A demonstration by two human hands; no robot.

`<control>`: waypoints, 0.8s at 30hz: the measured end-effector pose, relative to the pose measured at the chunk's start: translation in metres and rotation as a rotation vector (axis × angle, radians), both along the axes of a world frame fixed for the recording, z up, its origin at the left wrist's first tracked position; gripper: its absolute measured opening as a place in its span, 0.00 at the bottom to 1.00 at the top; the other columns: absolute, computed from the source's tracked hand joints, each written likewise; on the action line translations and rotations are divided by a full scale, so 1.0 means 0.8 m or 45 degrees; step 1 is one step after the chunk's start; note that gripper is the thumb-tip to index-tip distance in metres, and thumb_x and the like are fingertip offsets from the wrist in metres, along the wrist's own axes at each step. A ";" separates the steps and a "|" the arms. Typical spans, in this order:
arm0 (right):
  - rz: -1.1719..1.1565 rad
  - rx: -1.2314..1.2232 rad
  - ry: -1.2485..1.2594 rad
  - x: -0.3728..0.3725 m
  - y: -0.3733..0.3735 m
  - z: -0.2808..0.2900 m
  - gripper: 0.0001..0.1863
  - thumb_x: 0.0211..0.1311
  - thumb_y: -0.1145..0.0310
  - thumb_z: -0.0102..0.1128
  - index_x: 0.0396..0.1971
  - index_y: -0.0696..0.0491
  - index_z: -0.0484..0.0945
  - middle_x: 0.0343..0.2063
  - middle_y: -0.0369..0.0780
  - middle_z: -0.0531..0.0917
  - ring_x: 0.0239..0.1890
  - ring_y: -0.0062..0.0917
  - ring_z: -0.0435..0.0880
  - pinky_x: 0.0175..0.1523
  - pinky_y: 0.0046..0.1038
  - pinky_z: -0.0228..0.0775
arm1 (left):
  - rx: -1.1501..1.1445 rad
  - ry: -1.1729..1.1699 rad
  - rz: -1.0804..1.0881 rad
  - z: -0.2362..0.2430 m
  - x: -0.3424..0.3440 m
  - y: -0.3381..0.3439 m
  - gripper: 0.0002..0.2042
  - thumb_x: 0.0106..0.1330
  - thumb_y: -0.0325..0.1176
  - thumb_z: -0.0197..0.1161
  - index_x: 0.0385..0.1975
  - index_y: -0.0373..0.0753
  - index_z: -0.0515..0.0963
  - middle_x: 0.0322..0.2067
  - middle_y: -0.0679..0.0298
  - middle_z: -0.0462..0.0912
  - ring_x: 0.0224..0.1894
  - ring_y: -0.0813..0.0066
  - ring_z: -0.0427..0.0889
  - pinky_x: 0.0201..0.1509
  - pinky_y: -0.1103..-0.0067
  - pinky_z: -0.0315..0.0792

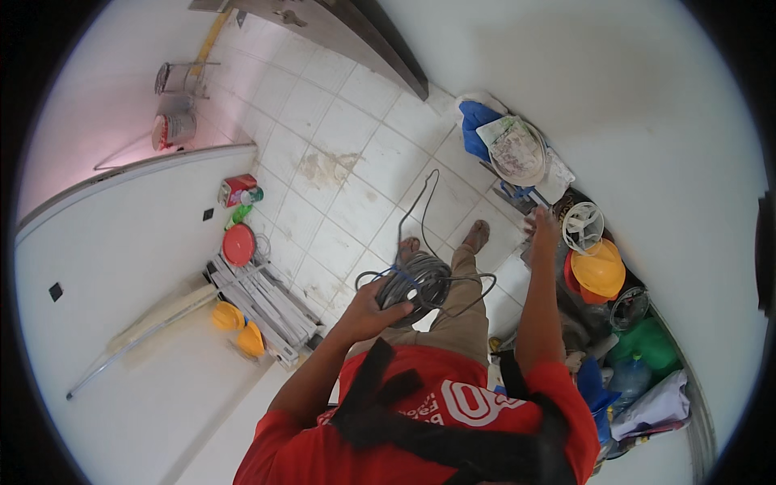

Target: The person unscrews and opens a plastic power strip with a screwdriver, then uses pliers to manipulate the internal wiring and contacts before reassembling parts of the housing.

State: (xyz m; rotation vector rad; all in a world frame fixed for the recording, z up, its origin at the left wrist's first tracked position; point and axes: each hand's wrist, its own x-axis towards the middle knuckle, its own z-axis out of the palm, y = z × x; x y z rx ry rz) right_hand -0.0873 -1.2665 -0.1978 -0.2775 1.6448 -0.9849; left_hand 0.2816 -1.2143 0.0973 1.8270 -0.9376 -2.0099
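Observation:
My left hand (373,314) is closed round a coil of dark grey cable (416,284), held in front of my thighs. A thin blue tie or strip crosses the coil. Loose loops of the cable stick out to the right, and one long loop hangs away over the tiles. My right hand (542,224) reaches out over the pile along the right wall. Just beyond its fingers lies a blue and grey tool (521,196) whose kind I cannot make out. The fingers are small and blurred, and whether they touch it is unclear.
Along the right wall lie a stained bucket (517,153), a white reel (583,227), a yellow hard hat (598,269) and a plastic bottle (634,376). At left are stacked pale trunking lengths (263,303), a red lid (238,245) and yellow hard hats (229,317). A door (339,36) stands ahead.

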 end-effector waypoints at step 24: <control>0.191 -0.613 0.080 0.294 0.409 0.445 0.32 0.43 0.75 0.72 0.55 0.62 0.78 0.44 0.40 0.86 0.46 0.21 0.82 0.57 0.25 0.72 | -0.682 0.701 -1.150 0.100 0.052 0.108 0.21 0.69 0.48 0.62 0.46 0.35 0.82 0.50 0.55 0.82 0.45 0.68 0.82 0.48 0.74 0.76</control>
